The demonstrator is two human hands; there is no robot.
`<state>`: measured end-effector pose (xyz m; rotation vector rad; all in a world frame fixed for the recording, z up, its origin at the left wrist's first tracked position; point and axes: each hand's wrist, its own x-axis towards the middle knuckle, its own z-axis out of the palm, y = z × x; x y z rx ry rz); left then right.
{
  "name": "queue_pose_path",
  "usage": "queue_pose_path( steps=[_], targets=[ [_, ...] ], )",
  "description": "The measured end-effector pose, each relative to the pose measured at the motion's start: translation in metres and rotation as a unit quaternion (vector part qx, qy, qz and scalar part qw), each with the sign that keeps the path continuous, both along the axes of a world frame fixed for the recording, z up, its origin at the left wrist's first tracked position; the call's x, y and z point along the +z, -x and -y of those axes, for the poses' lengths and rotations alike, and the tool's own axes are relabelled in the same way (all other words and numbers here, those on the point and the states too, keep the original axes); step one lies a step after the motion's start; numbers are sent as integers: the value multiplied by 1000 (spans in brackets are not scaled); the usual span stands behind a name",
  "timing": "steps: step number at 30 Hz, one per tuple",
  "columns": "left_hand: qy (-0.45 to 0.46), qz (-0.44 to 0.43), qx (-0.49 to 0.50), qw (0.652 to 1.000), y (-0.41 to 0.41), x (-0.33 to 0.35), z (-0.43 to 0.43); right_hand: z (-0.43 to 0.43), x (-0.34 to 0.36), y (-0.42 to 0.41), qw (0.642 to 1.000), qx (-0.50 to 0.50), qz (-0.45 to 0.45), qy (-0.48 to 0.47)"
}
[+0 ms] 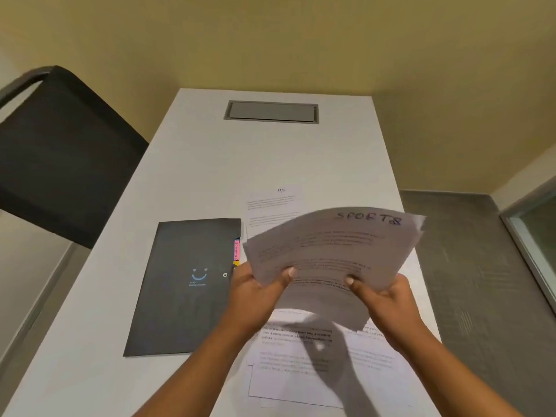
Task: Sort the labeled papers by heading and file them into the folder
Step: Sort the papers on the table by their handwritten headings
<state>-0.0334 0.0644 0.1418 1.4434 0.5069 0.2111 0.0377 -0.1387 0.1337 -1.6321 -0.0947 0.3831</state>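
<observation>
Holding the sheaf: a fanned sheaf of papers (331, 254), its top page headed "SPORTS", is gripped at its near edge and held above the table (270, 158).
Left hand: the left hand (255, 296) is closed on the near left corner, thumb pressed on top, fingers hidden beneath.
Right hand: the right hand (388, 299) is clamped likewise on the near right side.
Folder: a black folder (186, 284) is laid closed just left of the sheaf; coloured tabs (236, 251) are seen at its right edge.
Loose sheets: one sheet (273, 203) is partly hidden behind the sheaf; printed sheets (301, 371) are spread beneath the hands, shadowed.
Chair: a dark chair (60, 152) is seen at far left.
</observation>
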Motion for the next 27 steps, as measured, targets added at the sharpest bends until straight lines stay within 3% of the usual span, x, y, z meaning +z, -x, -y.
queue_pose_path(
  steps=[6,11,16,20,27],
  targets=[
    [-107,35,-44,993,-10,-27,-7,-4,-17,-4,999,17,35,35],
    [-109,23,-57,992,-15,-45,-6,-12,-30,-2,998,4,31,50],
    [-119,74,-63,988,-13,-45,-9,-6,-32,1,999,-39,35,6],
    [-119,6,-134,984,-10,-65,-9,-10,-49,11,1000,-19,5,23],
    [-47,-28,-79,995,-3,-73,-11,-12,-60,19,999,-34,-12,24]
  ],
)
